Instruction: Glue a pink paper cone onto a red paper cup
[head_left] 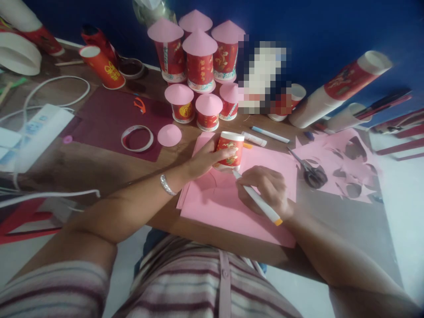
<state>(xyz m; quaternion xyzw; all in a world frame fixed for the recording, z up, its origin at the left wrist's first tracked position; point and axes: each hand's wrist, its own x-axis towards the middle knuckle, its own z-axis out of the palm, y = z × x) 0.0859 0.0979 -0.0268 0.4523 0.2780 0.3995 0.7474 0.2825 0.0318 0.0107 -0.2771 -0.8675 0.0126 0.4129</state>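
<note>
My left hand [207,157] is wrapped round a red paper cup [228,143] with a gold figure and white bands at its rim and base. In my right hand [265,187] is a white marker pen [261,205] with an orange end. The pen's tip meets or nearly meets the cup's white lower band; I cannot tell which. Both hands are over a stack of pink paper sheets [205,198]. Beyond the cup lie a white marker cap or tube [254,139] and a light blue marker [270,134].
Several red cups with pink cone tops [200,57] stand at the back. Scissors [313,174] rest by cut pink paper [338,154] on the right. A tape roll [137,126], a pink cone [169,135] and a white power strip [43,137] are on the left.
</note>
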